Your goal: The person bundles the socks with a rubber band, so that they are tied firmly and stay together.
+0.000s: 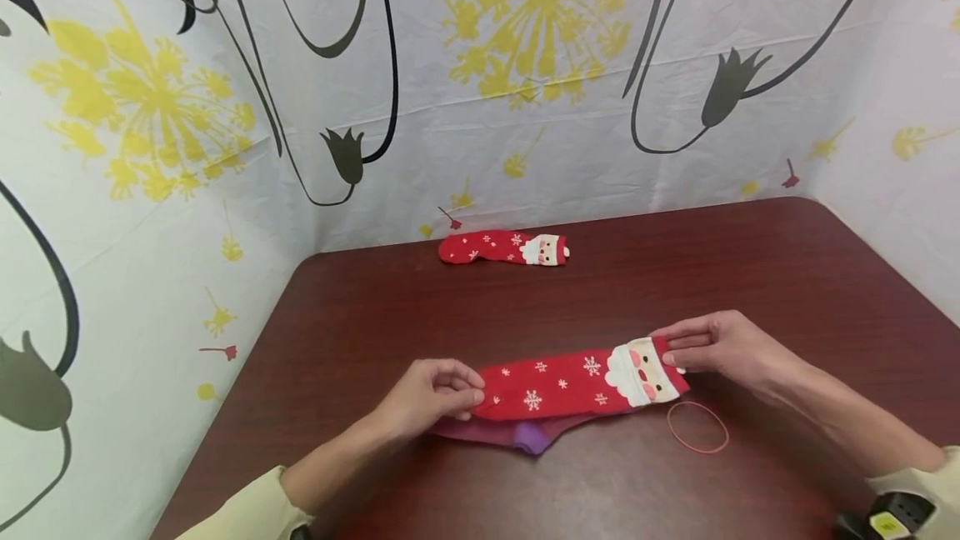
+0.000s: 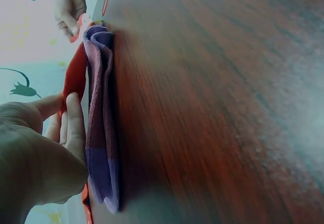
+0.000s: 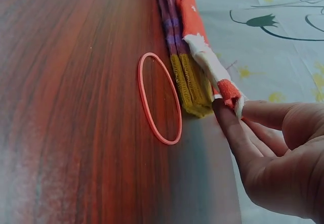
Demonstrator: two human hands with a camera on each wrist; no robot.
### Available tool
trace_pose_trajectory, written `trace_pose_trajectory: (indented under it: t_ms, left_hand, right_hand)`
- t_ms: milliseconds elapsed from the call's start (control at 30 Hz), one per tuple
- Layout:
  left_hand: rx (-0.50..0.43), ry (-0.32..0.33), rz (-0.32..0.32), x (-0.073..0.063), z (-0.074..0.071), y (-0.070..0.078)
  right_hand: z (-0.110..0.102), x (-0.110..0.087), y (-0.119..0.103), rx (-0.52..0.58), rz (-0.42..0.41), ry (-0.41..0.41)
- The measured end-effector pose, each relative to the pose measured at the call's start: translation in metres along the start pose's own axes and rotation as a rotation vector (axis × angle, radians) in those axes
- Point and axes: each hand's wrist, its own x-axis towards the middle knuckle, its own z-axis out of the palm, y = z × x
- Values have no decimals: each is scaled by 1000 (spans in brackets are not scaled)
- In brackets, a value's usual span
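A red sock (image 1: 555, 382) with white snowflakes and a Santa face stretches between both hands, above a purple sock (image 1: 532, 436) on the table. My left hand (image 1: 431, 394) pinches the red sock's left end between thumb and fingers. At the Santa-face end, my right hand (image 1: 723, 348) pinches the cuff. In the right wrist view, the purple sock has a mustard-yellow cuff (image 3: 195, 90), and the red sock hangs beside it. A pink rubber band (image 1: 697, 427) lies on the table just right of the socks. Part of the purple sock is hidden under the red one.
A second red Santa sock (image 1: 502, 248) lies near the table's back edge. The dark wooden table (image 1: 360, 307) meets a white cloth (image 1: 420, 165) with yellow and grey flower prints behind it and at the sides.
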Motion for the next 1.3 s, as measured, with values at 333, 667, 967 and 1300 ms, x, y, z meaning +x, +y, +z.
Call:
trace_pose_trajectory:
  t_ms: [333,667,967,1300]
  left_hand:
    - [6,-59,-40,-8,-3,-1]
    - [11,-66,-45,-9,-2,-3]
    - [54,-86,-25,-9,-4,-6]
    - [108,-130,2,-9,-5,-8]
  right_hand:
    - [5,3,-7,-145,-2,52]
    - [11,5,-6,-139,-44,67]
    - [15,6,-6,-143,-28,66]
    - [15,6,-4,-129,-36,49]
